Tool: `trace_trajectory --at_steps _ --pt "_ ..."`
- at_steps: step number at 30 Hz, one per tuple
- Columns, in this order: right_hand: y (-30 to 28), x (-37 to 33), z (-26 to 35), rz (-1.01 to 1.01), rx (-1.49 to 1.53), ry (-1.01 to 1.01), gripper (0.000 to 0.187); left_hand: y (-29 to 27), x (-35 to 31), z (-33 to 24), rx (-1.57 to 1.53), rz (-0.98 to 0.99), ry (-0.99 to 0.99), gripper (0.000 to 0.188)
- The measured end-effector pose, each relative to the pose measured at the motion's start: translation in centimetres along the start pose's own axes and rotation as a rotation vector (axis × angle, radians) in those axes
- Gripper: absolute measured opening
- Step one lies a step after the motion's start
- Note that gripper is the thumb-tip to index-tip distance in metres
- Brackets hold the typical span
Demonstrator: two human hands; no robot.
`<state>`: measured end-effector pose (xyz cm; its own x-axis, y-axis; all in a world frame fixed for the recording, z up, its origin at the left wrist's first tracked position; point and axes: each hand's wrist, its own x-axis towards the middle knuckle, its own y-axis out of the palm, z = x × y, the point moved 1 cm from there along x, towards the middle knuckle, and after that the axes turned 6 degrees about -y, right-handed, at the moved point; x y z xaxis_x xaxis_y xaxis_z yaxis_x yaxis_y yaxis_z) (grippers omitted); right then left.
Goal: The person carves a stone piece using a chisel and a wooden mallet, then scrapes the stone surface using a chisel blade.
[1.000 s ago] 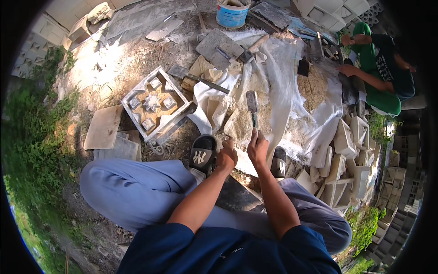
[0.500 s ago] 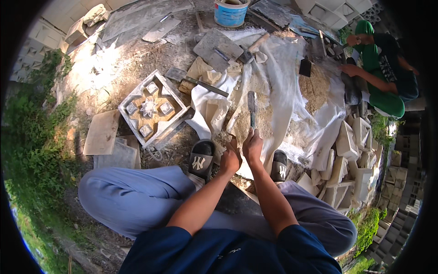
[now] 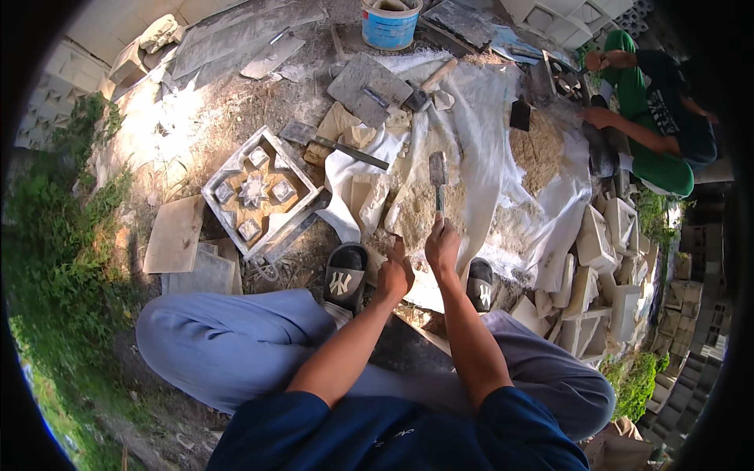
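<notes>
My right hand (image 3: 443, 246) is closed round the handle of a small narrow trowel (image 3: 438, 170), its blade pointing away from me above pale, sandy rubble. Beside it on the left, my left hand (image 3: 395, 275) is closed; a thin brown tip shows above its fingers, but I cannot make out what it belongs to. The two hands are a little apart, between my dark slide sandals (image 3: 345, 276). Left of them lies a square mould (image 3: 267, 233) with a star-shaped relief inside. A long flat tool (image 3: 353, 152) with a broad end rests on stone pieces.
White sheeting (image 3: 479, 141) with sandy heaps spreads ahead. A hammer (image 3: 419, 96), a grey board (image 3: 364, 76) and a blue bucket (image 3: 389, 30) lie farther off. Cast blocks (image 3: 595, 239) are piled right; flat slabs (image 3: 174, 234) lie left. A co-worker (image 3: 664, 118) sits at far right.
My right hand has shifted slightly right, away from my left, and the trowel blade has turned to show more of its face. The co-worker's raised hand has moved slightly left.
</notes>
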<state>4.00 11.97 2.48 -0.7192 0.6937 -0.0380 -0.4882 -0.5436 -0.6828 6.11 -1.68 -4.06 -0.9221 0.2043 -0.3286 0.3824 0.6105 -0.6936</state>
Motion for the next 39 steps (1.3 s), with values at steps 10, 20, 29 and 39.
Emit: trace_trajectory --at_steps 10,20,29,39 --pt "2.1 -0.4 -9.0 0.2 -0.262 -0.041 0.045 -1.6 -0.4 -3.3 0.101 0.137 0.037 0.054" --pt "-1.4 0.9 -3.8 -0.096 -0.061 -0.117 0.043 0.0 0.2 -0.4 0.114 0.126 -0.08 0.057" --pt "-0.2 -1.6 -9.6 0.24 -0.269 0.117 0.052 -1.3 -0.2 -2.5 0.145 0.166 -0.012 0.056" --pt "-2.0 0.7 -5.1 -0.013 -0.064 -0.034 0.053 -1.4 0.1 -1.6 0.175 0.119 0.079 0.056"
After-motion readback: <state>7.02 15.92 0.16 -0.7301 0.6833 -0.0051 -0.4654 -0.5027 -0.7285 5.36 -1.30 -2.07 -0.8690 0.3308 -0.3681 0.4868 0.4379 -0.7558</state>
